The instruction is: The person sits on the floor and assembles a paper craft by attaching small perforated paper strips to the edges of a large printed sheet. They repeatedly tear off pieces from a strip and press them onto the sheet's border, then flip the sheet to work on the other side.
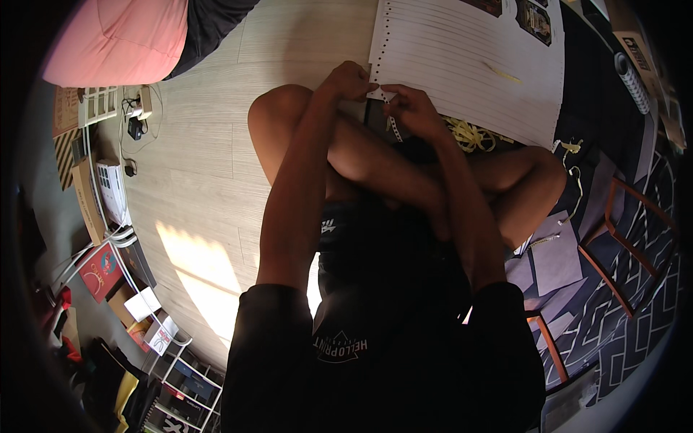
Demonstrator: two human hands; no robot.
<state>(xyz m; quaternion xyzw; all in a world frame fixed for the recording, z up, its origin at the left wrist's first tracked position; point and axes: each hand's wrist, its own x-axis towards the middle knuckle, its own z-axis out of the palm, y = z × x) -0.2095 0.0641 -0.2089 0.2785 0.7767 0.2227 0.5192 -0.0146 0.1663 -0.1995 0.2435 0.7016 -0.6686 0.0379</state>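
Note:
A large white lined paper sheet (pixel 447 68) lies ahead of me, with a row of dark punched holes down its left edge. At its near left corner my left hand (pixel 351 81) is closed, pinching the holed edge. Just to the right, my right hand (pixel 413 110) is closed on a narrow white paper strip with holes (pixel 393 128), which hangs down below the fingers. The fingertips of both hands are close together. Exactly where the strip joins the sheet is hidden by the fingers.
My crossed legs lie under my forearms. Curled yellowish strips (pixel 471 136) sit beside the sheet's near edge. A spiral-bound roll (pixel 631 83) and brown wooden frame legs (pixel 613 245) are at right. A pink cushion-like thing (pixel 119 40) is at far left; a white rack (pixel 184 361) stands lower left.

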